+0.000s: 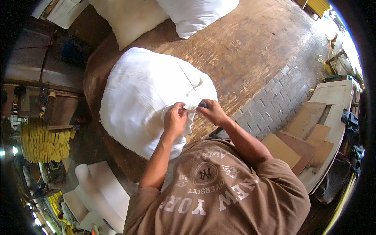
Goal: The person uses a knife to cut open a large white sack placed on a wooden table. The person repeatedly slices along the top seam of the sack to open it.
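A large, plump white fabric cushion (141, 85) lies on a worn wooden table (235, 58) in front of me. At the cushion's near right edge, my left hand (176, 119) pinches a fold of the white cloth between thumb and fingers. Close beside it, my right hand (210, 110) grips the same gathered edge, with a small dark thing partly hidden at its fingers. A thin dark line, which looks like a thread or cord, runs over the cushion's top down to my right hand.
Two more cushions, one cream (138, 20) and one white (199, 14), lie at the table's far side. Flat boards (305, 123) are stacked at the right beside a paved floor (264, 108). A pale upholstered seat (100, 196) stands lower left, near stacked yellow pieces (44, 141).
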The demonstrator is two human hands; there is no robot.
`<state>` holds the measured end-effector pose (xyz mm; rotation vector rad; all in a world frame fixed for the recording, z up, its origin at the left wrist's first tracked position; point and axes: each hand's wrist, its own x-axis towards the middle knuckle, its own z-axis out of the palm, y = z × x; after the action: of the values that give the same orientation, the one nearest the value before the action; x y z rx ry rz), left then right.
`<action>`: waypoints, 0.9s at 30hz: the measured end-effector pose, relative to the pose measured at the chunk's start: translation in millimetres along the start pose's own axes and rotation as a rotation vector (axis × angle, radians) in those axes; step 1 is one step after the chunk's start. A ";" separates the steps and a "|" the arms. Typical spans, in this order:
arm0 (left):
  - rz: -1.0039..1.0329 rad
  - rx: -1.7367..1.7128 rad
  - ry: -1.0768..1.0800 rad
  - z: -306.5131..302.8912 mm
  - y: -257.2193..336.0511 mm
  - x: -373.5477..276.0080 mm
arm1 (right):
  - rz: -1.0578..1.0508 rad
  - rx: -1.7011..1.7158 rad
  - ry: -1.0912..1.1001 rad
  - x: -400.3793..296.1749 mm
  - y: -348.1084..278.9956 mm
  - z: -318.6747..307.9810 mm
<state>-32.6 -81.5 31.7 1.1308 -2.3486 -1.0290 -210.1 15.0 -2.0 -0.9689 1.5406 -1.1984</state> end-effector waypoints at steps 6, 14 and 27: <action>0.135 0.159 0.166 29.3 -2.6 7.5 | 0.095 -0.142 0.032 -31.2 36.6 -26.8; -0.043 0.023 0.176 58.0 -9.0 2.8 | 0.130 -0.301 -0.038 -52.9 49.1 -59.8; -0.311 -0.150 0.077 78.5 -12.2 -25.1 | 0.096 -0.480 -0.213 -89.6 57.7 -110.0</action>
<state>-54.9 -30.7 -30.4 1.4776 -2.0392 -1.2164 -295.3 139.1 -30.2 -1.2690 1.7131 -0.6403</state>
